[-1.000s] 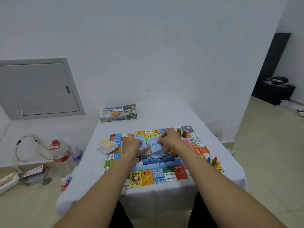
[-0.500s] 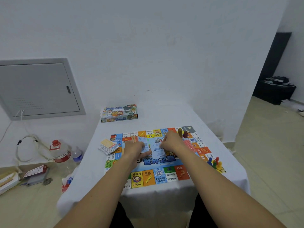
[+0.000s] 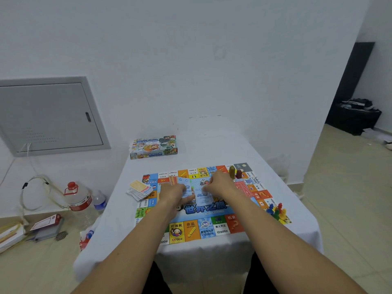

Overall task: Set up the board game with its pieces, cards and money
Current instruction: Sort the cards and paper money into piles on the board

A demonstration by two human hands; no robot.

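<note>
Over the middle of the game board (image 3: 203,228), which lies flat on the white-clothed table (image 3: 118,219), both hands work a sheaf of pale blue paper money. The left hand (image 3: 171,193) grips a fanned stack of notes (image 3: 185,188); the right hand (image 3: 220,183) pinches a single blue note (image 3: 204,199) hanging over the board's centre. A die (image 3: 203,182) sits between the hands. A card pile (image 3: 140,189) rests at the board's left edge, coloured pawns (image 3: 277,211) at its right edge, and the game box (image 3: 153,147) lies at the far side.
</note>
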